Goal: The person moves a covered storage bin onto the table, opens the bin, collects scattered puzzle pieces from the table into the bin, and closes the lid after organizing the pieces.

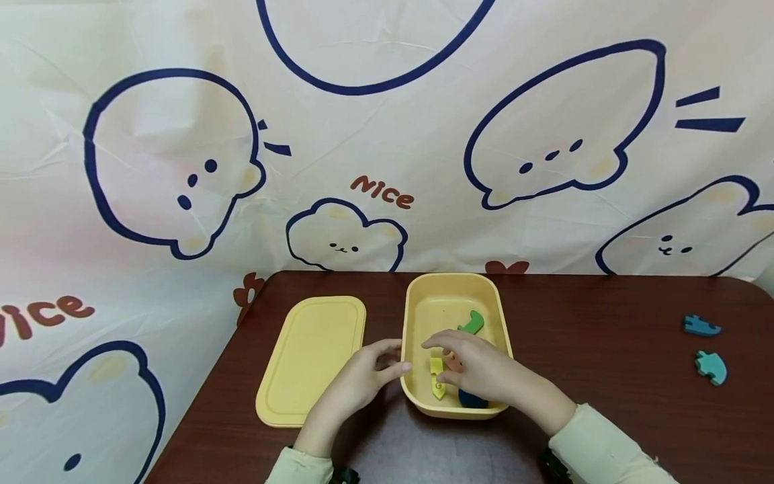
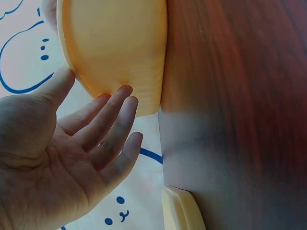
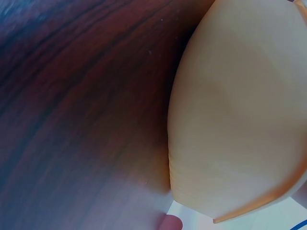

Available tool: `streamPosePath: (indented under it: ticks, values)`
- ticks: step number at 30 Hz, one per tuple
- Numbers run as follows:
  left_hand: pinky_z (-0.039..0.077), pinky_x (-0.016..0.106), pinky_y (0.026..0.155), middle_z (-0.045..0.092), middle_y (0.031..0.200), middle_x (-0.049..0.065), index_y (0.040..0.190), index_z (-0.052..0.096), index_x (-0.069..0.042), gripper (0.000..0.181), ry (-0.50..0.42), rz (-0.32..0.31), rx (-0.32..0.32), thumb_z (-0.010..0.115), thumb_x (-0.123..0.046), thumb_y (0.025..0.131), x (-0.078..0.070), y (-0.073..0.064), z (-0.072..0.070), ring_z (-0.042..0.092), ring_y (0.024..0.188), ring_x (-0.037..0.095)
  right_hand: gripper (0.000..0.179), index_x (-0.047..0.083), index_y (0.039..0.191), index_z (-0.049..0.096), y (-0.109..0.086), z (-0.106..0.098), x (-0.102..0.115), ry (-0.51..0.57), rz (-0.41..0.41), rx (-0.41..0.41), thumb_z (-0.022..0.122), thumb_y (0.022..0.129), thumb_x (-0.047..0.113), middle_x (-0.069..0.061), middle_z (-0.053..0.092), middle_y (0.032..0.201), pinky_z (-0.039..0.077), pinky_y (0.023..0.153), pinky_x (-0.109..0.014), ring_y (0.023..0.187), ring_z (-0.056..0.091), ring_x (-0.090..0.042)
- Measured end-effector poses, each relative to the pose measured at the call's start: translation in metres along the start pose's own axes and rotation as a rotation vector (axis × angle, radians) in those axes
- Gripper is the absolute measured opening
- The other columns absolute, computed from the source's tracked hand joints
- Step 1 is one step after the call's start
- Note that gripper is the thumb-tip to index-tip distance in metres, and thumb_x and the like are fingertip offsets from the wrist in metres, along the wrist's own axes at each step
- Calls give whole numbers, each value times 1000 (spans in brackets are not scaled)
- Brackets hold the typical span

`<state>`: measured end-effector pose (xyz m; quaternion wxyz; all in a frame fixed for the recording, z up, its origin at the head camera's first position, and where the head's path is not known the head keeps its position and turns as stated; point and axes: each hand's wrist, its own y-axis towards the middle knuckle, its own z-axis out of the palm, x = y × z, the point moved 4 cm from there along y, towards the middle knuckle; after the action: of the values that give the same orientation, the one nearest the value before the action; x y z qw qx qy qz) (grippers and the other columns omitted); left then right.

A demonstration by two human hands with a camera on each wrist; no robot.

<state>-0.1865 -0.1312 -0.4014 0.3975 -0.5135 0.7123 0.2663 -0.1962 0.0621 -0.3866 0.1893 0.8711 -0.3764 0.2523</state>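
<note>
A yellow box (image 1: pixel 450 289) stands on the table, holding a green curved piece (image 1: pixel 474 323), a yellow piece (image 1: pixel 437 378), a dark blue piece (image 1: pixel 471 400) and an orange-brown piece (image 1: pixel 453 361). My right hand (image 1: pixel 478 363) is inside the box, above these pieces and covering parts of them. Its thumb and forefinger are apart, with the orange-brown piece partly seen between them. At the box's left wall, my left hand (image 2: pixel 81 158) has its thumb at the rim and its loosely bent fingers by the outer side (image 2: pixel 115 48). The right wrist view shows mostly the box's outside (image 3: pixel 235 110).
A yellow lid (image 1: pixel 311 356) lies flat left of the box. On the far right of the brown table (image 1: pixel 592 349) lie a blue piece (image 1: pixel 701 326) and a teal piece (image 1: pixel 711 368) with notched edges. A cloth with printed drawings (image 1: pixel 435 148) hangs behind the table.
</note>
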Motion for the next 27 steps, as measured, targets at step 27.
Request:
streamPosePath:
  ticks: [27]
  values:
    - [52, 41, 87, 66, 115, 12, 130, 59, 2, 40, -10, -5, -8, 68, -18, 96, -1, 0, -1, 65, 101, 25, 36, 12, 126, 66, -19, -18, 0, 7, -2, -110, 74, 90, 13, -2, 64, 124, 51, 92, -45, 116, 59, -23]
